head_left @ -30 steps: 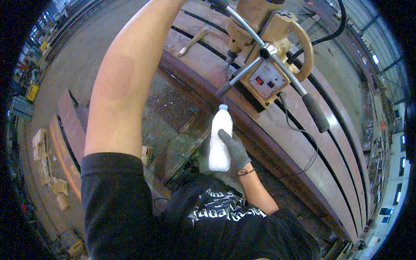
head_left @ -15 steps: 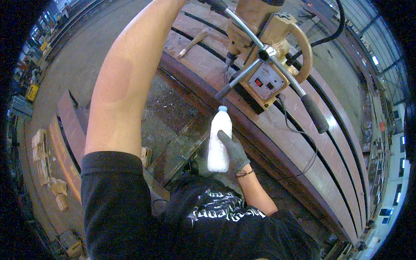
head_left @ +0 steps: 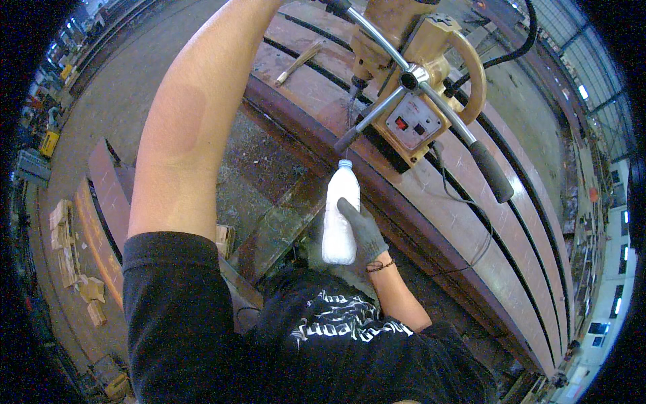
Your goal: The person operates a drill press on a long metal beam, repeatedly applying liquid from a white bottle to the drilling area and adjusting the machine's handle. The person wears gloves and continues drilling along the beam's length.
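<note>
Surface: brown, scuffed steel (head_left: 498, 289), long and slotted with dark lines, running diagonally and bending with the lens; a brush-like piece (head_left: 296, 64) is lying on it. Room: a workshop hall, grey-brown floor (head_left: 114, 128) spreading at left, wooden pieces (head_left: 64, 246) lying there, pale-walled windows (head_left: 619, 296) lining the right rim. Item, one bottle (head_left: 340, 222), white: I am holding it in front of my shirt (head_left: 269, 363), near the steel's edge, below the tan drill (head_left: 431, 47); its long axis is running nearly upright in view, its blue cap (head_left: 345, 163) pointing up toward a lever grip of the drill. My gloved right hand (head_left: 365, 232) is clamping it, thumb lying across the near side, other fingers mostly hiding. My left arm (head_left: 188, 121) is reaching past the upper edge; my left hand is lying outside the view, so I cannot tell how its fingers are standing. Writing: the bottle is showing no readable label; pale lettering (head_left: 343, 323) is crossing my shirt; small print on the drill's grey panel (head_left: 414, 124) is blurring beside a red switch (head_left: 402, 124).
</note>
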Available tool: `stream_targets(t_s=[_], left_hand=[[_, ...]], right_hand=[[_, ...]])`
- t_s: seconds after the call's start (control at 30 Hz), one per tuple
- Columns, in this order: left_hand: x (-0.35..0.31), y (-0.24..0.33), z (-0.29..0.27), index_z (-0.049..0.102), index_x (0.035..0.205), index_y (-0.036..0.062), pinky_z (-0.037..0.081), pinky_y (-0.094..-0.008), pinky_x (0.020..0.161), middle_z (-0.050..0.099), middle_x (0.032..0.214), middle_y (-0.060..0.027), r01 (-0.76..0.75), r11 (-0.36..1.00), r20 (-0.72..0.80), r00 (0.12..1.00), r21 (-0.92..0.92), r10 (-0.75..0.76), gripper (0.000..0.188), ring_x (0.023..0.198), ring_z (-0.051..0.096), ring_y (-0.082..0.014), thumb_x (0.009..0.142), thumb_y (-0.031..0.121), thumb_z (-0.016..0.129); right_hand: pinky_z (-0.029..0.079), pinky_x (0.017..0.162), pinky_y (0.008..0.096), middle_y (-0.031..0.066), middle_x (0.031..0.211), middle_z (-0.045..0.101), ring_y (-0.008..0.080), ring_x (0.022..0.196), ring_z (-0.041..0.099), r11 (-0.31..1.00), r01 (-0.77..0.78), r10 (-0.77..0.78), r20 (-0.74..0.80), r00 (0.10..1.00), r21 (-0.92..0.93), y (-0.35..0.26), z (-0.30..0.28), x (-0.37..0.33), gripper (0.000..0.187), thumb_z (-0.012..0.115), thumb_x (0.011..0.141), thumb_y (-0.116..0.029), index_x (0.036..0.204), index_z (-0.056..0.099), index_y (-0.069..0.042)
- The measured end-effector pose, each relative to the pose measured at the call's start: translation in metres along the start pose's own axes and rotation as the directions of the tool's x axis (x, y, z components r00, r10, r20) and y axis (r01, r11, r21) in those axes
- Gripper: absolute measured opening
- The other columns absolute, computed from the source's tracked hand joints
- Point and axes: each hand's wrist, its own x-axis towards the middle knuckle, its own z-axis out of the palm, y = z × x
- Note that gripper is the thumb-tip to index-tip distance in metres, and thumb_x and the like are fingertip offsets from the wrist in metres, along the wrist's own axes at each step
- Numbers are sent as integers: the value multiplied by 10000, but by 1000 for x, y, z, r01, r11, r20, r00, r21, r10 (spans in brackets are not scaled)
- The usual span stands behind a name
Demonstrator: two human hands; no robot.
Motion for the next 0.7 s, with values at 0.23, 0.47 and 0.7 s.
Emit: stream_targets(t_s=[0.23,0.47,0.7], left_hand=[[5,-14,12,602,1256,45,601,-445,833,757,1130,-186,-118,985,-89,988,125,130,696,986,744,-365,830,566,781],[4,-13,12,611,1181,52,605,-456,805,761,1119,-177,-101,989,-86,990,105,110,622,958,750,-372,836,535,797],[0,-10,12,610,1159,49,607,-444,778,747,1159,-190,-73,996,-89,993,56,78,606,925,753,-368,838,528,799]], right_hand=[[603,714,369,67,1003,718,203,810,707,1000,-5,5,-7,1000,-14,2,-2,2,471,753,937,-367,1271,626,-59],[605,729,365,64,1012,720,197,821,710,999,3,-6,-58,998,-53,-2,2,-2,511,755,932,-374,1292,620,-38],[604,735,367,64,1025,718,196,834,709,999,3,-5,-41,999,-50,-2,2,0,506,744,938,-372,1297,614,-40]])
